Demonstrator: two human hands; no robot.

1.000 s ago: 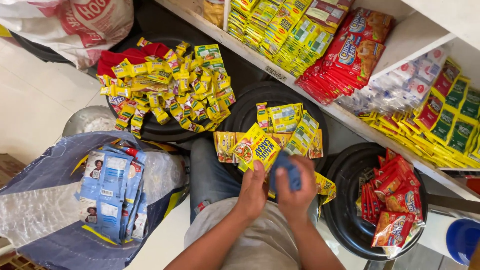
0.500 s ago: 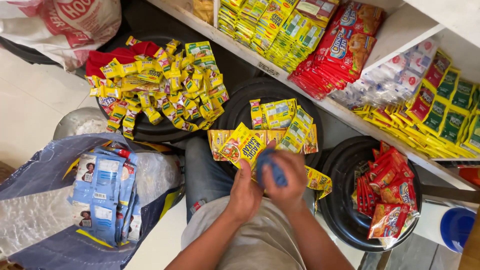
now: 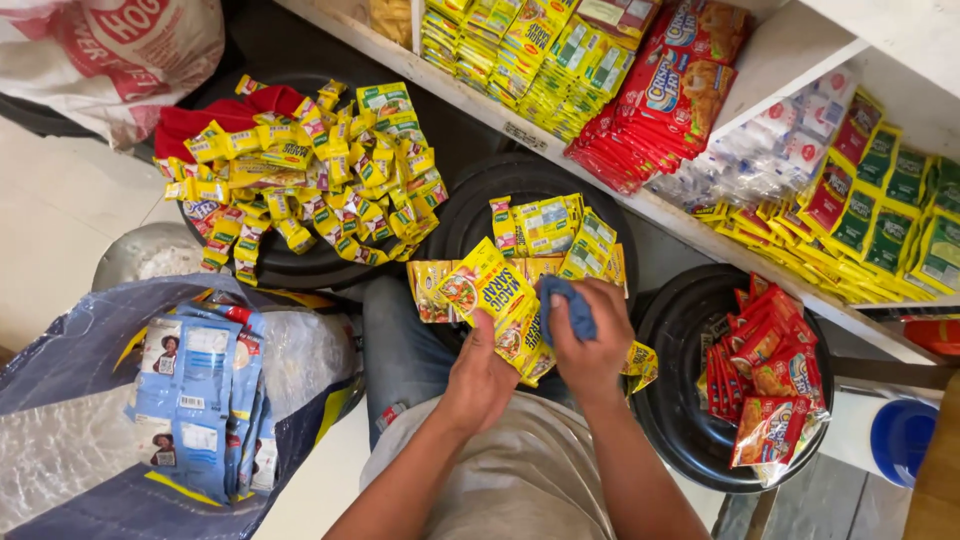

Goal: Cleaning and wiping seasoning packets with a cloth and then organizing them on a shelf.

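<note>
The strip of yellow sachets (image 3: 480, 290) sits at the centre of the frame, directly in front of both hands, and its long axis runs slantwise from the middle left down towards the lower right, so its lower end passes between the two hands. The left hand (image 3: 480, 375) comes up from below, just under the strip, and its fingers are curled round the strip's lower edge, gripping it. The right hand (image 3: 590, 335) lies just to the right of it, a little higher in the frame, closed tightly on a small blue cloth (image 3: 570, 310) that presses against the sachets. Both hands touch the strip; the left one carries it, while the right meets it only through the cloth.

Behind the strip, in the upper middle, a black round tray (image 3: 470, 215) holds more yellow and green sachets. A second black tray (image 3: 300, 265) at the upper left is heaped with small yellow packets, and a third (image 3: 680, 420) at the lower right holds red packets. A shelf (image 3: 700, 215) of stacked packets crosses the upper right, and a blue sack (image 3: 60, 350) with pale blue packets fills the lower left
</note>
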